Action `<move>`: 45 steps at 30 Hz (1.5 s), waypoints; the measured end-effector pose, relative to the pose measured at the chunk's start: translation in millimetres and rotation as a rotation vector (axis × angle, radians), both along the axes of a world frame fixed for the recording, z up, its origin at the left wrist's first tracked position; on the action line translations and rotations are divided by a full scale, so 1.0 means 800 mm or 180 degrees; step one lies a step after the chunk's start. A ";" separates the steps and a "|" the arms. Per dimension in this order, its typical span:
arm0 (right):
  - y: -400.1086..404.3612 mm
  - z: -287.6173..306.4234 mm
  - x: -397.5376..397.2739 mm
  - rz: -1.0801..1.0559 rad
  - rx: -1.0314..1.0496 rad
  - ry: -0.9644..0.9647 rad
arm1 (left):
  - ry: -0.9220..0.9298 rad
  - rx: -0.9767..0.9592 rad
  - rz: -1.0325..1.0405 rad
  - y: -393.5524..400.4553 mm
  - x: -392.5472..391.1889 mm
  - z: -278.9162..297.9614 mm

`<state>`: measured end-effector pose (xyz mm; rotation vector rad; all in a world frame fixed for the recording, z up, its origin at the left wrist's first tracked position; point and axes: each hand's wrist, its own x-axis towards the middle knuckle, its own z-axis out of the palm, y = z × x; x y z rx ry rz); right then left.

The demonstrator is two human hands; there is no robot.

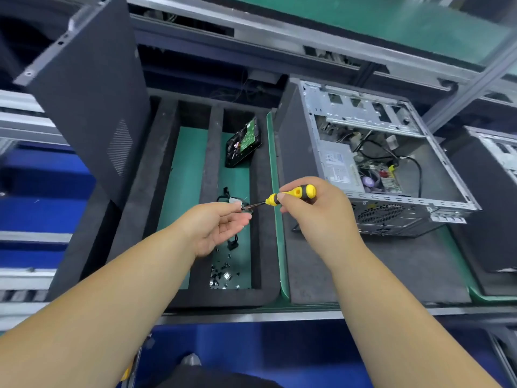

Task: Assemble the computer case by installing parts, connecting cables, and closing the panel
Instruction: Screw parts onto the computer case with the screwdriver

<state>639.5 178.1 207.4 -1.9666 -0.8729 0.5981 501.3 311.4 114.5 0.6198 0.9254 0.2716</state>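
- Gripping the yellow-and-black screwdriver [291, 195] in the right hand [316, 217], fingers wrapped round the handle, thumb lying along the collar.
- Pointing its dark shaft leftward and slightly down, long axis running almost level from right hand toward left hand [216, 225].
- Meeting the tip with the left hand, palm up and fingers relaxed rather than clenched, fingertips touching or just beside the tip; possibly seating a screw there, too small to tell.
- Hovering both hands over the foam tray [193, 197], above the loose screws [222, 274] at the near end of its right-hand slot and the black cable [232, 242] just beyond them.
- Leaving the hard drive [242, 142] leaning at the far end of that same slot, untouched.
- Sitting open on the tabletop to the right: the computer case [389, 161], nearer the right hand, so likely calling for a swing of the driver rightward.
- Standing upright at far left, well apart from the case: the side panel [92, 107], not yet fitted.
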 end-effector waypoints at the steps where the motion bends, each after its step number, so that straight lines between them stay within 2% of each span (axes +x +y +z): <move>1: -0.003 0.003 0.000 -0.0024 0.0015 0.0027 | -0.0060 -0.0060 0.0035 0.000 0.003 0.004; 6: -0.018 0.015 0.001 -0.0104 0.0176 0.0149 | -0.0246 -0.0163 0.0076 -0.002 0.014 0.015; 14: -0.050 0.025 0.010 -0.0432 0.0517 0.0262 | -0.0391 0.0227 -0.0228 -0.016 0.034 0.026; 24: -0.120 0.039 0.072 -0.0363 0.0806 0.0750 | -0.0405 0.0979 -0.0670 -0.069 0.072 0.066; 29: -0.172 0.045 0.125 -0.0110 0.0541 0.1112 | -0.0336 0.1531 -0.0690 -0.109 0.098 0.093; 37: -0.245 0.047 0.177 0.0603 0.0038 0.0371 | 0.0142 0.1796 -0.0810 -0.168 0.143 0.117; 41: -0.267 0.043 0.192 0.0661 -0.0032 0.0028 | 0.0276 0.2472 -0.0972 -0.192 0.160 0.119; 45: -0.272 0.034 0.205 0.0663 -0.0259 -0.0266 | 0.0127 0.2858 -0.1136 -0.194 0.183 0.128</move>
